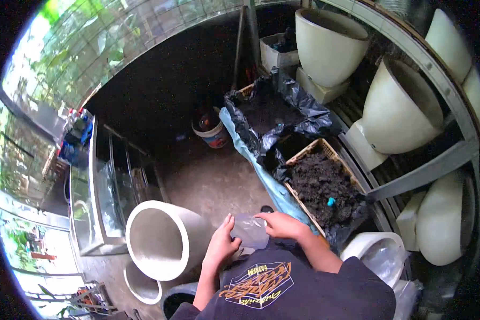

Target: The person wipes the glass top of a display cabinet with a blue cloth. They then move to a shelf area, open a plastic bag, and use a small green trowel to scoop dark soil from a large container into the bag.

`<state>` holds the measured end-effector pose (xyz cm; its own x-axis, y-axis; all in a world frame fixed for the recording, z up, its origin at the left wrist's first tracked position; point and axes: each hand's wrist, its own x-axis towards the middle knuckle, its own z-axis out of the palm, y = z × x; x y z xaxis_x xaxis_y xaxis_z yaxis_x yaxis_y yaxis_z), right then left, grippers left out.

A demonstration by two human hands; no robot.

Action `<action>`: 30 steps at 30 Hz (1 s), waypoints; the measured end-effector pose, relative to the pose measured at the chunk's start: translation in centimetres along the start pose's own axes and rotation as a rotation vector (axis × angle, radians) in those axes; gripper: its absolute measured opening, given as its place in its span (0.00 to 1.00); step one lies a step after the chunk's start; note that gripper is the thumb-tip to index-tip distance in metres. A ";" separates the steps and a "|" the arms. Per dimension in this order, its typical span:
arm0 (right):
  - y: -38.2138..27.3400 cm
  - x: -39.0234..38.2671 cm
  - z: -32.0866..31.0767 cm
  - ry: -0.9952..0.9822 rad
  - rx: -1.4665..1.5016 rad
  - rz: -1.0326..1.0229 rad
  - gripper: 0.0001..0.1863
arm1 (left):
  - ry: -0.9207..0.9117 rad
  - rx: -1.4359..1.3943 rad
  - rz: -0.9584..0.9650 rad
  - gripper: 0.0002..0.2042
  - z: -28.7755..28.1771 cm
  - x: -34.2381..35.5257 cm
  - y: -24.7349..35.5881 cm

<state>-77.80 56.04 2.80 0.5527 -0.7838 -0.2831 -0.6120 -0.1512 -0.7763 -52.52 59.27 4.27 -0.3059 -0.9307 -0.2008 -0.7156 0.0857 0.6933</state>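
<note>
In front of my chest is a clear plastic bag (247, 230). My left hand (223, 242) grips its left side, fingers extended along it and thumb bent in. My right hand (280, 226) holds its upper right edge between thumb and forefinger. The bag's lower part is hidden behind my dark shirt. Just left of my hands a large white pot (154, 240) lies on its side. Ahead to the right stands a yellow crate (324, 146) of dark soil (320, 181) with a small turquoise object (331, 201) on it.
A black plastic-lined bin (309, 112) and blue sheet (245, 154) are beyond the crate. Cream pots (330, 53) line the right rack. A bucket (212, 137) stands on the floor (208, 181) ahead, glass tanks (109, 213) at left, more white pots (372, 241) beside me.
</note>
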 end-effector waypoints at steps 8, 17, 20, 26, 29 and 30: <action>3.0 8.9 -9.0 -0.032 -0.011 -0.059 0.21 | -0.127 0.027 -0.068 0.32 -5.4 12.3 2.0; 4.3 16.4 -11.7 0.058 0.007 0.153 0.26 | -0.164 -0.024 -0.081 0.32 -9.5 21.9 0.3; 4.0 19.1 -12.5 0.117 0.023 0.181 0.25 | -0.211 -0.025 -0.016 0.32 -10.6 25.5 -3.1; 0.7 24.4 -15.2 0.259 0.181 0.245 0.26 | -0.291 -0.031 0.079 0.32 -16.0 33.0 -6.3; -0.2 27.3 -15.6 0.320 0.194 0.278 0.26 | -0.334 -0.079 0.109 0.32 -18.4 36.5 -8.2; -0.5 28.3 -15.7 0.344 0.190 0.282 0.27 | -0.331 -0.086 0.146 0.32 -19.3 37.5 -8.5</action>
<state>-70.77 24.47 4.03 0.1413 -0.9372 -0.3189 -0.5792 0.1830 -0.7944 -45.79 16.79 4.17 -0.5977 -0.7441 -0.2983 -0.5979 0.1659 0.7842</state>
